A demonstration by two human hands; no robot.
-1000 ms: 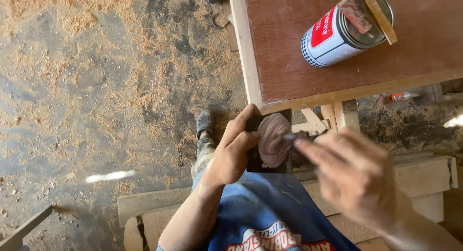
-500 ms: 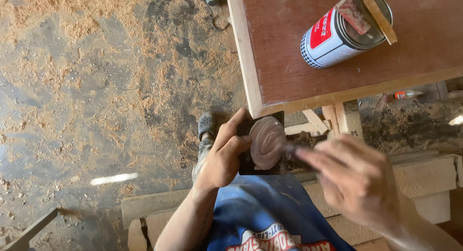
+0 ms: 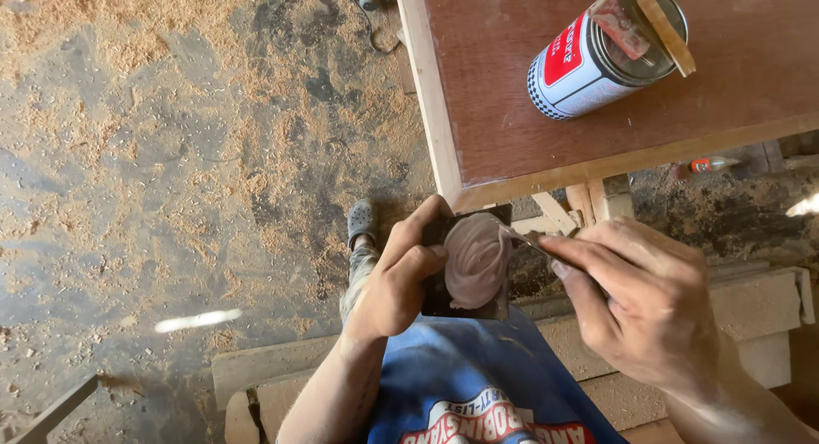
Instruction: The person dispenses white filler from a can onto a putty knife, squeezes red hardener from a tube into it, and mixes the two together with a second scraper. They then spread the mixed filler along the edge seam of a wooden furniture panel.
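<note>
- Left hand [image 3: 401,278] is gripping a small dark square board [image 3: 465,265], fingers wrapped around its 9 o'clock edge, just below the table [image 3: 495,137] corner.
- A mound of pinkish-brown putty [image 3: 476,261] is sitting on the board.
- Right hand [image 3: 644,299] is pinching a thin blade [image 3: 525,237], fingers closed tight on it; its tip is touching the putty at 2 o'clock.
- A red-and-white can [image 3: 589,60] is lying tilted on the table at 1 o'clock, a wooden stick [image 3: 661,26] across its mouth.
- Sawdust is covering the floor [image 3: 171,154] at 9 o'clock.
</note>
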